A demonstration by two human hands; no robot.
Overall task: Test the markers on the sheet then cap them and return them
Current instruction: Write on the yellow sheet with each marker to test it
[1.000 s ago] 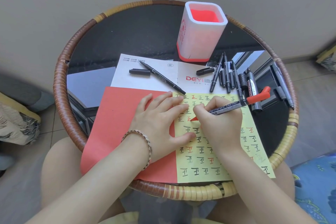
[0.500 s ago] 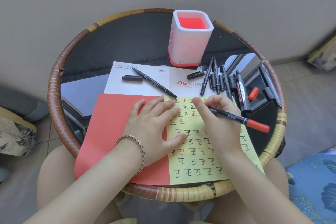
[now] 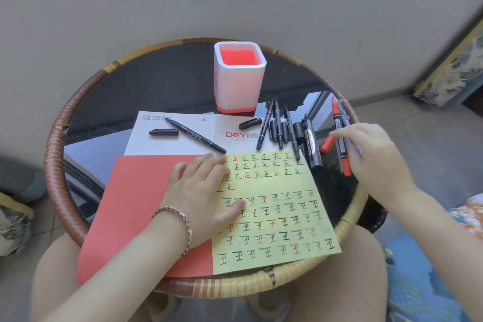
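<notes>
At the right edge of the tabletop point(image 3: 156, 91), my right grip point(image 3: 373, 157) closes round the red marker point(image 3: 342, 150), forefinger stretched just beside the loose red cap point(image 3: 326, 144). Half a second earlier it was over the yellow sheet point(image 3: 277, 217). My left grip point(image 3: 201, 196), fingers flat and spread, still pins that sheet.

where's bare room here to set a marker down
Bare dark tabletop left of the pen holder, behind the white sheet; the red sheet beside the left hand. Crowded: markers between yellow sheet and right hand, which holds one.
</notes>
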